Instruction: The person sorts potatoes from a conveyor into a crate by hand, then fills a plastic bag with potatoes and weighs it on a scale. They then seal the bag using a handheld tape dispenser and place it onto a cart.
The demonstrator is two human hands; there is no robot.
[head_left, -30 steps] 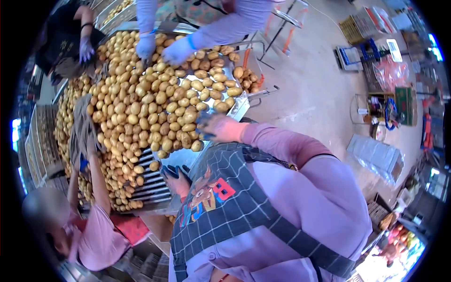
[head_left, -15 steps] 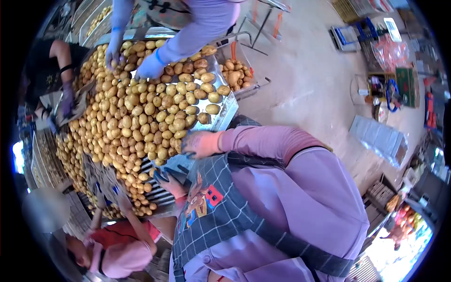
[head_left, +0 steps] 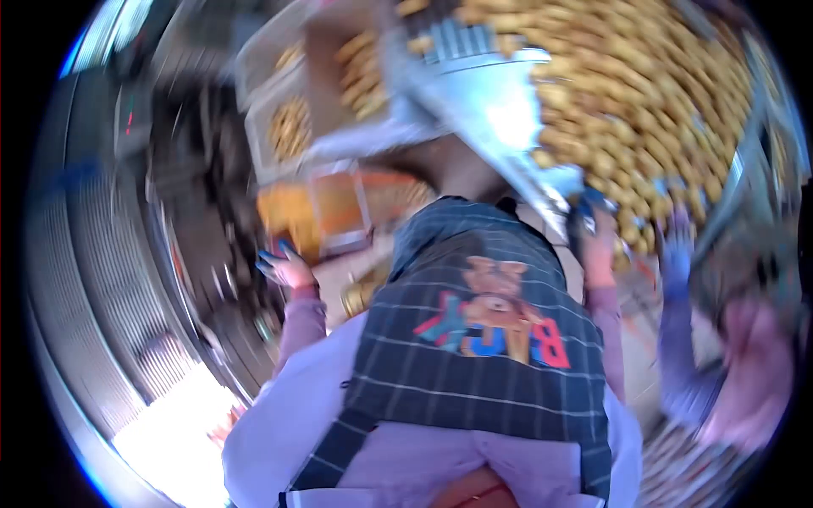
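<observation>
My left hand [head_left: 290, 267], in a glove with blue fingertips, is out to the left with its fingers spread, holding nothing. It is near an orange-yellow thing [head_left: 288, 212] beside an open crate [head_left: 343, 241]. My right hand [head_left: 596, 227] is at the edge of a metal sorting table [head_left: 487, 97], close to the heap of potatoes [head_left: 644, 110]. Its dark blue fingertips are smeared by motion, so whether it grips anything cannot be made out.
Pale bins [head_left: 262, 157] with potatoes stand at the upper left. On the right, a co-worker's gloved hand [head_left: 677, 245] reaches to the potatoes' edge. A ribbed metal shutter [head_left: 76, 254] runs down the far left. Much of the view is blurred.
The view has swung round to the left, bringing the bins and shutter into sight. My left hand has come away from the potatoes and out to the left; my right stays near the table edge.
</observation>
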